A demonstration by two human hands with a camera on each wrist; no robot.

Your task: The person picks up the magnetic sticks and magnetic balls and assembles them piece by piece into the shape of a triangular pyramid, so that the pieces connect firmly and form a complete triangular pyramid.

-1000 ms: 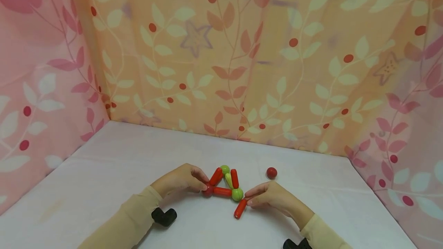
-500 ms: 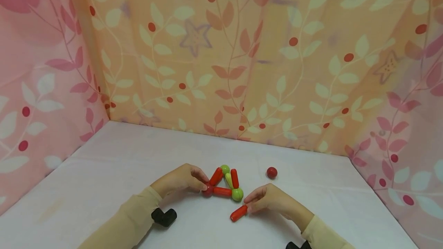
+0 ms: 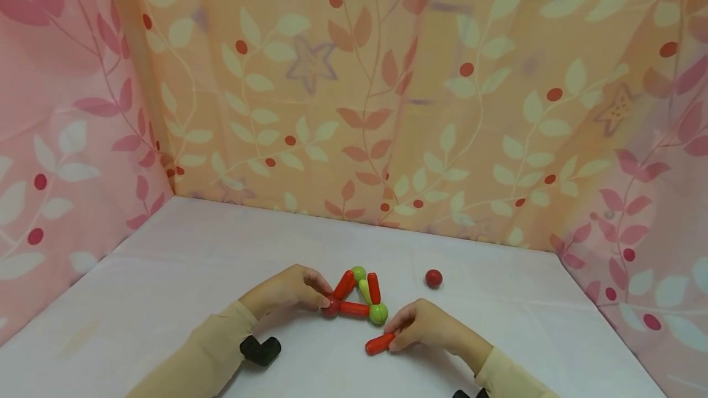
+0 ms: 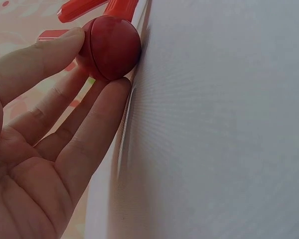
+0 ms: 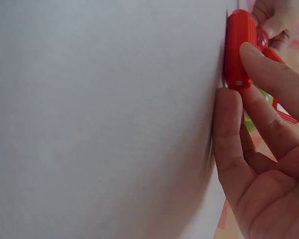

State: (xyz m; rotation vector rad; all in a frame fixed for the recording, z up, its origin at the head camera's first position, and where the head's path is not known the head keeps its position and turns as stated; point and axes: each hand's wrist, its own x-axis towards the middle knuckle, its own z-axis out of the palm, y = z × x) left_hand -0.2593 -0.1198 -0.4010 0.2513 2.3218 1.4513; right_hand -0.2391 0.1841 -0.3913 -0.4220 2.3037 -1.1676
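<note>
My left hand [image 3: 290, 288] pinches a dark red ball [image 4: 114, 47] at the left corner of a small frame of rods and balls. From that ball one red rod [image 3: 354, 309] runs to a green ball [image 3: 378, 314] and another red rod [image 3: 344, 285] to a second green ball [image 3: 358, 273] behind. A light green rod [image 3: 364, 292] joins the two green balls. One more red rod [image 3: 373, 288] rises from the nearer green ball. In front of the frame, my right hand [image 3: 428, 326] pinches a loose red rod [image 5: 239, 47] low over the table; its end face shows a small round metallic spot.
A single dark red ball [image 3: 434, 279] lies on the white table [image 3: 265, 232] behind my right hand. Flowered cloth [image 3: 310, 109] stands as walls at the back and both sides. A black device [image 3: 260, 351] sits at my left wrist.
My right hand has drawn the loose red rod away from the nearer green ball, toward me, and the rod has turned from slanting to nearly sideways. The left hand keeps its hold.
</note>
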